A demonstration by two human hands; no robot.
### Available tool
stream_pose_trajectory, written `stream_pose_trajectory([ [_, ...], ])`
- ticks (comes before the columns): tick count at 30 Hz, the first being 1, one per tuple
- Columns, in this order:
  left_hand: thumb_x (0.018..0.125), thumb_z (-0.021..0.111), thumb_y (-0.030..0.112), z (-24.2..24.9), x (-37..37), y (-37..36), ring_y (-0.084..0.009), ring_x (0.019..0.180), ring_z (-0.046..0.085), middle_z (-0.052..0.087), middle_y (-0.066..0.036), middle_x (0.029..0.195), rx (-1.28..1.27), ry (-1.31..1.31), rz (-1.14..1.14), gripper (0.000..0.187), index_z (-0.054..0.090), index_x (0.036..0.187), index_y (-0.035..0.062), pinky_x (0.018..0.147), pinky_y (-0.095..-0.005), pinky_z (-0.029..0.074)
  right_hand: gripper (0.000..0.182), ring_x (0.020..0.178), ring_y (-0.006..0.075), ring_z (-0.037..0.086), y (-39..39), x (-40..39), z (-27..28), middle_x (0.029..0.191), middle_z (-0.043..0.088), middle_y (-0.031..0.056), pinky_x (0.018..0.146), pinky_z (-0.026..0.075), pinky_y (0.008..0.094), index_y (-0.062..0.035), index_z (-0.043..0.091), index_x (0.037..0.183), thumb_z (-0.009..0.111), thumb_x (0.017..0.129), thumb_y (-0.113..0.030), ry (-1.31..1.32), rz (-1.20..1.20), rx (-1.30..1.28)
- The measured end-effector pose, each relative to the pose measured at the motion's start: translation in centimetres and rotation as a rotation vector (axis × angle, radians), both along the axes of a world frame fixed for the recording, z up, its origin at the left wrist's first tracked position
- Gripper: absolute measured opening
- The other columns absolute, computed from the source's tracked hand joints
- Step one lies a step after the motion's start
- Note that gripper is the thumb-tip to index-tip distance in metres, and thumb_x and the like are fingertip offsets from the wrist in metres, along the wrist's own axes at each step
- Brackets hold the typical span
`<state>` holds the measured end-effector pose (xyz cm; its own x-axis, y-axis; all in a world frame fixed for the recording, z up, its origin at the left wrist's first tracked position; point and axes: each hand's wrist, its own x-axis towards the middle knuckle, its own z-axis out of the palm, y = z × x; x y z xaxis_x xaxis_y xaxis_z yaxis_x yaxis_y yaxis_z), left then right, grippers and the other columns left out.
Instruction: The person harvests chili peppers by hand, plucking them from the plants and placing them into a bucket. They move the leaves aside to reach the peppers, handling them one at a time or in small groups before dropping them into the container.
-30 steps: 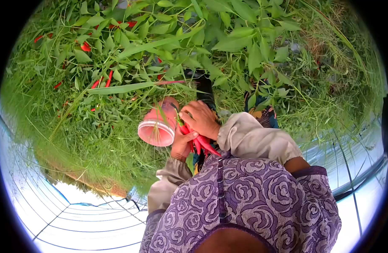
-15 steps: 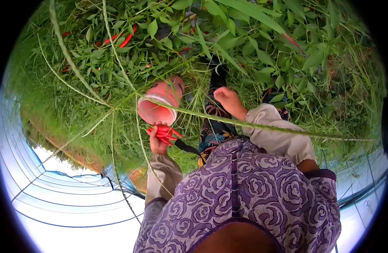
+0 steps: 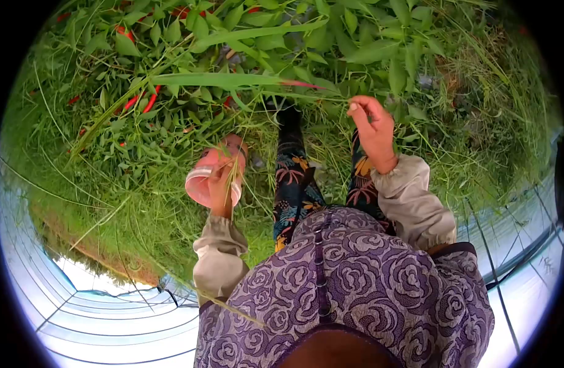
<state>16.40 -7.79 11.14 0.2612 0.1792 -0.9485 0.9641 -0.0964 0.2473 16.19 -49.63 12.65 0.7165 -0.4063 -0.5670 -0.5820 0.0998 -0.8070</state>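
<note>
My left hand [image 3: 220,184] lies across the rim of a pink bucket [image 3: 199,185], which leans over in the grass with its mouth toward me. Blur and a grass strand partly cover that hand's fingers, and no chillies show in it. On the other side, my right hand [image 3: 376,132] is raised beside the chilli leaves, thumb and fingertips pinched together. Whatever is between them is too small to make out. A long grass blade [image 3: 233,80] with a reddish tip stretches toward those fingers.
Red chillies [image 3: 152,99] hang among chilli plants [image 3: 190,104] ahead and to the left. My legs in flowered trousers [image 3: 292,178] stand in tall grass between my hands. A pale net or plastic wall [image 3: 128,325] curves behind on the left.
The red chillies that were in my left hand no longer show, and this hand has moved over the bucket. My right hand has moved outward to the right, to the leaves.
</note>
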Motion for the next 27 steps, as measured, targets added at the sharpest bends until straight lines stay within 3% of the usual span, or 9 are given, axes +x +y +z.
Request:
stream_pose_trajectory([
  [4,0.091,0.067,0.014,6.5,7.7,-18.2,-0.0176,0.091,0.063,0.067,-0.007,0.096,-0.225,-0.395,-0.672,0.021,0.063,0.108,0.0023,0.079,-0.0283,0.049,0.028,0.089,0.0138,0.061,-7.9,1.9,-2.1,0.100,0.066,0.0099,0.080,0.049,0.0272,0.0030,0.060,0.115,0.063,0.094,-0.014,-0.115,-0.330,-0.322],
  [7,0.084,0.070,0.010,8.0,9.5,-26.6,-0.0255,0.088,0.063,0.066,-0.013,0.095,-0.495,-0.742,-1.026,0.024,0.062,0.104,0.0006,0.079,-0.0337,0.050,0.033,0.100,0.0173,0.059,-11.4,2.1,-8.2,0.110,0.063,0.0121,0.088,0.046,0.0282,0.0027,0.054,0.124,0.059,0.097,-0.015,0.048,-0.171,-0.590],
  [9,0.088,0.067,0.012,9.8,10.9,-31.8,-0.0292,0.094,0.063,0.066,-0.013,0.102,-0.631,-0.884,-1.177,0.021,0.064,0.106,0.0025,0.086,-0.0370,0.048,0.044,0.115,0.0333,0.057,-8.3,1.6,-9.3,0.125,0.059,0.0224,0.097,0.044,0.0393,0.0009,0.053,0.128,0.060,0.094,-0.025,0.126,-0.176,-0.186],
  [13,0.091,0.060,0.021,7.4,12.5,-38.5,-0.0347,0.105,0.060,0.066,-0.015,0.112,-0.748,-0.897,-1.395,0.029,0.061,0.115,0.0045,0.091,-0.0417,0.047,0.039,0.112,0.0294,0.059,2.9,-0.8,-7.9,0.121,0.062,0.0189,0.095,0.045,0.0369,0.0001,0.057,0.123,0.060,0.093,-0.026,-0.045,0.008,-0.095],
  [17,0.097,0.051,0.027,0.1,13.9,-36.6,-0.0351,0.114,0.058,0.063,-0.017,0.122,-0.457,-0.598,-1.800,0.037,0.059,0.125,0.0047,0.095,-0.0424,0.046,0.041,0.112,0.0289,0.058,10.2,-0.1,-6.3,0.116,0.064,0.0185,0.097,0.043,0.0341,0.0003,0.059,0.121,0.060,0.090,-0.028,0.201,0.268,0.466],
  [19,0.094,0.053,0.029,-7.0,14.0,-30.6,-0.0351,0.101,0.062,0.067,-0.014,0.109,-0.414,-0.848,-1.963,0.032,0.064,0.115,0.0083,0.085,-0.0457,0.051,0.046,0.108,0.0271,0.061,11.2,0.3,-5.6,0.114,0.066,0.0183,0.096,0.045,0.0340,0.0003,0.059,0.124,0.061,0.090,-0.030,-0.108,0.160,0.275],
  [21,0.092,0.057,0.031,-7.0,16.4,-27.4,-0.0348,0.097,0.064,0.069,-0.013,0.102,-0.227,-0.378,-2.124,0.031,0.065,0.112,0.0098,0.083,-0.0465,0.051,0.047,0.111,0.0253,0.060,8.8,0.6,-4.7,0.117,0.065,0.0173,0.098,0.043,0.0344,0.0006,0.057,0.128,0.062,0.090,-0.026,-0.054,0.172,0.489],
  [23,0.090,0.058,0.032,-5.2,17.2,-24.3,-0.0348,0.095,0.065,0.069,-0.013,0.099,-0.098,-0.560,-2.146,0.031,0.066,0.111,0.0104,0.081,-0.0471,0.052,0.046,0.108,0.0178,0.060,4.9,1.0,-4.5,0.115,0.067,0.0128,0.096,0.045,0.0315,-0.0002,0.057,0.130,0.064,0.090,-0.022,0.100,0.232,0.736],
  [27,0.088,0.061,0.032,-2.3,19.5,-23.5,-0.0343,0.095,0.065,0.069,-0.012,0.100,-0.005,-0.589,-2.162,0.033,0.063,0.115,0.0133,0.081,-0.0495,0.050,0.028,0.092,0.0380,0.062,0.6,0.6,-9.4,0.102,0.065,0.0196,0.083,0.050,0.0435,-0.0021,0.066,0.106,0.056,0.081,-0.009,0.157,0.026,-0.300],
])
